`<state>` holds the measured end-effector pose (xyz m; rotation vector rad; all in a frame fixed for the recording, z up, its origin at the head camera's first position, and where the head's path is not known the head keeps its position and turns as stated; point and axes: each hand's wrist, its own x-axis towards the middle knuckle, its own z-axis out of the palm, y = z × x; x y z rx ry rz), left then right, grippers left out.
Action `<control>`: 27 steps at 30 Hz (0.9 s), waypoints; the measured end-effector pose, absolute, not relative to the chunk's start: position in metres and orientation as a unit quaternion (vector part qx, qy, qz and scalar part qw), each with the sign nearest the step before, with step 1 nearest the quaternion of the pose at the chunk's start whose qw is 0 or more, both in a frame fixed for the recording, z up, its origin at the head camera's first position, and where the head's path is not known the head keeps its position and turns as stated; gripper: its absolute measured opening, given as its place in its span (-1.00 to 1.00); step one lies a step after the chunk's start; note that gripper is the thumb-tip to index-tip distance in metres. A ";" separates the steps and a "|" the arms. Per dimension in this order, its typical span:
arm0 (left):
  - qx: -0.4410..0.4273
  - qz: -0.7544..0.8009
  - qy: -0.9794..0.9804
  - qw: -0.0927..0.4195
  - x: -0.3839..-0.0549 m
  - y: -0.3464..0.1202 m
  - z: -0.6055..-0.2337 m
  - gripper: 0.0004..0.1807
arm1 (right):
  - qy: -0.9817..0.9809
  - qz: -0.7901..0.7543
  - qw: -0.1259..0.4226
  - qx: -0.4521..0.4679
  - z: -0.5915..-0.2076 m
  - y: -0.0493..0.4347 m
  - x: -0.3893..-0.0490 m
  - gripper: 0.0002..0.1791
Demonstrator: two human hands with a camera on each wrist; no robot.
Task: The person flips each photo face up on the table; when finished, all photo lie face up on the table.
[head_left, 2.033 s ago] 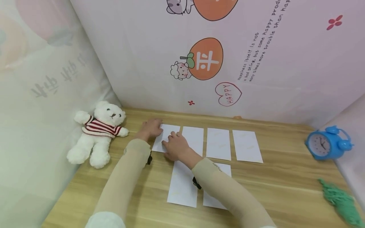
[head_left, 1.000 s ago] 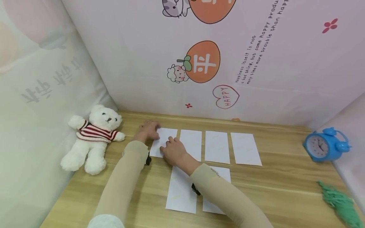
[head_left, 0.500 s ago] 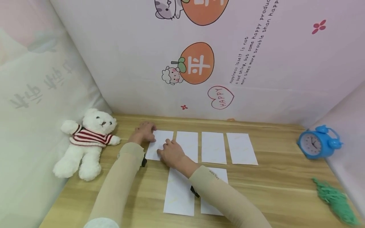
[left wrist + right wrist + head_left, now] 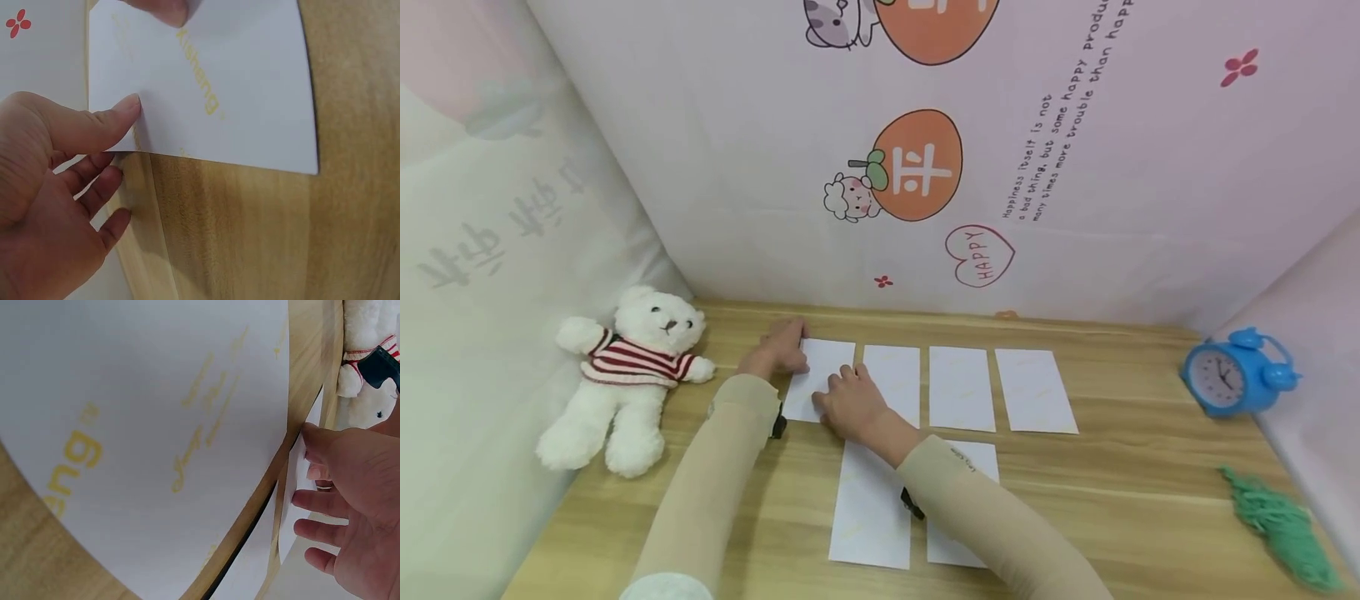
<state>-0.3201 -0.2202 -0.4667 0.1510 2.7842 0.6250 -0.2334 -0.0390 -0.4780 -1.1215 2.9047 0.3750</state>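
At the left end of the back row lies a white paper sheet (image 4: 826,357) with yellow lettering. My left hand (image 4: 784,343) is at its far left corner; in the left wrist view the left thumb rests on the paper's face, with the fingers behind its edge, pinching it. My right hand (image 4: 853,408) is at the sheet's near right side, thumb and fingertips touching it. In the right wrist view, the right hand (image 4: 350,494) has fairly straight fingers over the paper; a nearer white sheet (image 4: 150,425) fills much of that view.
More white sheets continue the back row: one (image 4: 897,367), another (image 4: 961,387) and a third (image 4: 1037,390). Two lie nearer, one (image 4: 868,517) partly under the right forearm. A white teddy bear (image 4: 636,362), blue alarm clock (image 4: 1236,375) and green yarn bundle (image 4: 1281,529) sit around the table.
The camera view has shifted, moving the scene left in frame. The held sheet's far edge has risen slightly over the last half second. Both hands stay at the same sheet.
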 end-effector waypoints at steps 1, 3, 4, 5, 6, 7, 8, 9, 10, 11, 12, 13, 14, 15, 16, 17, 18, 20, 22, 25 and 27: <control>0.052 0.221 0.964 0.141 -0.320 -0.220 -0.467 -0.44 | 0.926 0.118 0.003 -0.358 -0.478 -0.039 -0.234 -0.52; 0.052 0.233 0.961 0.140 -0.319 -0.219 -0.467 -0.40 | 0.926 0.114 0.003 -0.359 -0.479 -0.039 -0.234 -0.47; 0.052 0.240 0.959 0.139 -0.318 -0.219 -0.467 -0.37 | 0.926 0.115 0.004 -0.360 -0.480 -0.039 -0.234 -0.44; 0.054 0.247 0.958 0.137 -0.318 -0.219 -0.468 -0.35 | 0.926 0.114 0.004 -0.360 -0.480 -0.040 -0.235 -0.41; 0.056 0.254 0.956 0.134 -0.317 -0.219 -0.468 -0.32 | 0.925 0.114 0.003 -0.361 -0.481 -0.040 -0.235 -0.38; 0.059 0.263 0.954 0.133 -0.317 -0.218 -0.469 -0.31 | 0.925 0.116 0.003 -0.362 -0.481 -0.040 -0.235 -0.35; 0.062 0.271 0.952 0.130 -0.316 -0.218 -0.469 -0.31 | 0.925 0.118 0.004 -0.362 -0.481 -0.041 -0.235 -0.34; 0.064 0.279 0.950 0.127 -0.317 -0.219 -0.470 -0.33 | 0.925 0.120 0.006 -0.361 -0.480 -0.041 -0.234 -0.34; 0.064 0.285 0.949 0.122 -0.317 -0.219 -0.472 -0.36 | 0.925 0.121 0.008 -0.361 -0.480 -0.042 -0.234 -0.33; 0.064 0.291 0.947 0.117 -0.317 -0.220 -0.473 -0.39 | 0.925 0.122 0.011 -0.360 -0.480 -0.042 -0.234 -0.33; 0.062 0.298 0.946 0.114 -0.317 -0.221 -0.474 -0.43 | 0.925 0.123 0.014 -0.359 -0.479 -0.043 -0.233 -0.33; 0.059 0.303 0.945 0.110 -0.318 -0.222 -0.474 -0.47 | 0.925 0.123 0.019 -0.358 -0.478 -0.043 -0.233 -0.33; 0.056 0.309 0.943 0.108 -0.319 -0.223 -0.474 -0.50 | 0.926 0.123 0.020 -0.357 -0.477 -0.044 -0.233 -0.34; 0.053 0.315 0.942 0.107 -0.319 -0.224 -0.474 -0.52 | 0.926 0.122 0.021 -0.357 -0.477 -0.044 -0.232 -0.33; 0.050 0.318 0.941 0.107 -0.319 -0.225 -0.474 -0.53 | 0.926 0.121 0.023 -0.356 -0.476 -0.045 -0.231 -0.33; 0.048 0.323 0.939 0.109 -0.319 -0.226 -0.473 -0.54 | 0.926 0.120 0.025 -0.356 -0.475 -0.045 -0.231 -0.32; 0.045 0.327 0.937 0.111 -0.319 -0.227 -0.473 -0.55 | 0.927 0.119 0.026 -0.355 -0.474 -0.046 -0.230 -0.31; 0.038 0.340 0.932 0.115 -0.319 -0.229 -0.472 -0.56 | 0.927 0.118 0.027 -0.354 -0.472 -0.047 -0.227 -0.29; 0.031 0.353 0.928 0.114 -0.318 -0.232 -0.470 -0.55 | 0.928 0.114 0.025 -0.354 -0.472 -0.048 -0.226 -0.25; 0.016 0.380 0.918 0.110 -0.316 -0.237 -0.468 -0.55 | 0.928 0.114 0.019 -0.354 -0.474 -0.051 -0.225 -0.14; 0.005 0.399 0.911 0.105 -0.315 -0.241 -0.468 -0.55 | 0.928 0.109 0.011 -0.356 -0.475 -0.053 -0.224 -0.09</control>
